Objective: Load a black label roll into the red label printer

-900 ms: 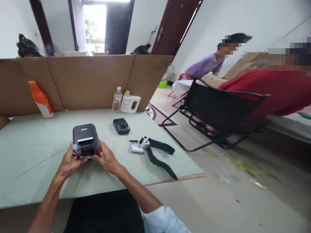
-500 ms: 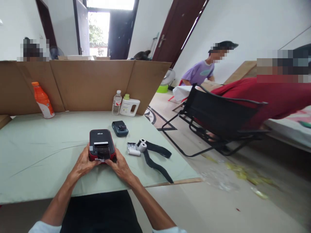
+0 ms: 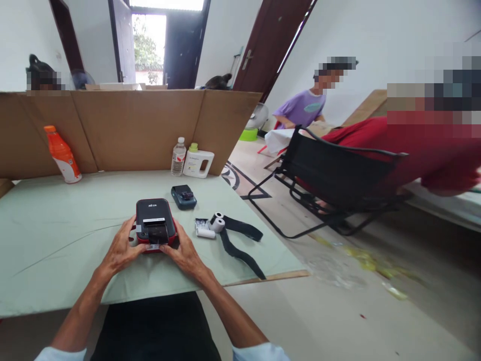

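A black and red portable printer (image 3: 155, 215) with a label strip across its top is held between my two hands, just at or above the table. My left hand (image 3: 122, 246) grips its left side, thumb at the near edge. My right hand (image 3: 185, 248) wraps the right side, with its thumb at the near edge too. Beyond it on the table lies a smaller dark portable printer (image 3: 183, 197). Several white paper rolls (image 3: 206, 229) sit to the right, beside a black strap (image 3: 240, 254) that spreads in two lengths.
A pale green cloth covers the table (image 3: 67, 260). Along its back stands a cardboard screen (image 3: 139, 133), with an orange bottle (image 3: 63, 155), a clear bottle (image 3: 178, 158) and a white jug (image 3: 199, 163) before it. A black folding chair (image 3: 338, 170) with a person in red is at right.
The view has shifted slightly, so everything sits a little further left and up. My left hand's fingers have opened out a bit, showing a small red part at the printer's left side.
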Action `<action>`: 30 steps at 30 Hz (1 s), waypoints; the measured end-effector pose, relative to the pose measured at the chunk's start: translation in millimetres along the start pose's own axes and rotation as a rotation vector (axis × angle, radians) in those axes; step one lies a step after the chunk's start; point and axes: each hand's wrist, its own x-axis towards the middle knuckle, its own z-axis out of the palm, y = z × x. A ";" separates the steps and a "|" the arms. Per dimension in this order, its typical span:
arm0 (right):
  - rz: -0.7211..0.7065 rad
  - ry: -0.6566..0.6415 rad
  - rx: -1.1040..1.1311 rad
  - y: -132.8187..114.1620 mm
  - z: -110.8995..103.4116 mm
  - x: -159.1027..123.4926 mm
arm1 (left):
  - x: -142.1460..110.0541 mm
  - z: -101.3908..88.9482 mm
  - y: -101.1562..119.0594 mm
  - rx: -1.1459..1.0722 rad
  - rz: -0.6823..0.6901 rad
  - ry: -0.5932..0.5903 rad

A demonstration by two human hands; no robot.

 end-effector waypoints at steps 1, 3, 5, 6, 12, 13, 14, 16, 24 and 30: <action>-0.006 0.001 -0.005 0.3 0.1 0.5 | -0.4 -1.4 -0.5 0.022 0.025 0.003; -0.016 0.000 -0.010 0.9 0.2 1.3 | -1.0 -3.9 -1.4 0.067 0.092 0.011; -0.024 -0.001 -0.012 1.5 0.2 2.0 | -1.2 -5.9 -2.6 0.122 0.157 0.017; -0.029 -0.001 -0.013 1.9 0.2 2.4 | -1.0 -6.8 -3.2 0.153 0.182 0.021; -0.118 0.009 -0.074 6.6 -2.5 8.4 | 4.4 -15.0 -2.8 0.273 0.285 0.030; -0.136 0.010 -0.091 7.8 -3.1 9.8 | 5.6 -16.8 -1.7 0.282 0.299 0.025; -0.153 0.010 -0.110 9.1 -3.6 11.3 | 6.7 -18.6 -0.4 0.292 0.313 0.018; -0.183 0.007 -0.149 11.1 -4.5 14.2 | 8.7 -21.7 2.7 0.310 0.335 0.001; -0.276 0.004 -0.248 2.1 -9.8 21.4 | 12.8 -19.4 8.1 0.320 0.369 -0.002; -0.317 0.023 -0.249 -9.3 -12.0 24.1 | 18.7 -14.0 10.7 0.285 0.397 0.024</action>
